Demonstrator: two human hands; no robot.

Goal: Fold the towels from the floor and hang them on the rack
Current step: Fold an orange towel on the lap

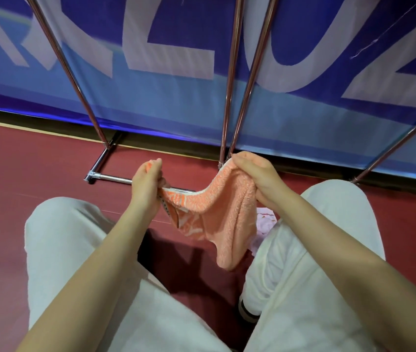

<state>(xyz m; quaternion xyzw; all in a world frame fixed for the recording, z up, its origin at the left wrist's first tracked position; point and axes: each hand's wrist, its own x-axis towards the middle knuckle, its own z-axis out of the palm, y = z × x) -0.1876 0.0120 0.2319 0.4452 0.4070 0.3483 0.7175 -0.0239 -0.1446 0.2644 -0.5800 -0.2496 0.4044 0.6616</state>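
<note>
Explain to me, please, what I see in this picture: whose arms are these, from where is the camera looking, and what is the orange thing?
There is no machine here. A person wears a camera on the head, so this one picture looks forward and down at their own arms and their legs in pale trousers.

The left hand and the right hand each grip one end of an orange towel. It sags between them above the dark red floor and is not folded yet.

A second, pale pink cloth lies on the floor, partly hidden behind the orange towel and the right knee.

The shiny metal tubes are the rack, standing before a blue banner with large pale letters. No towel shows on the tubes in view.
</note>
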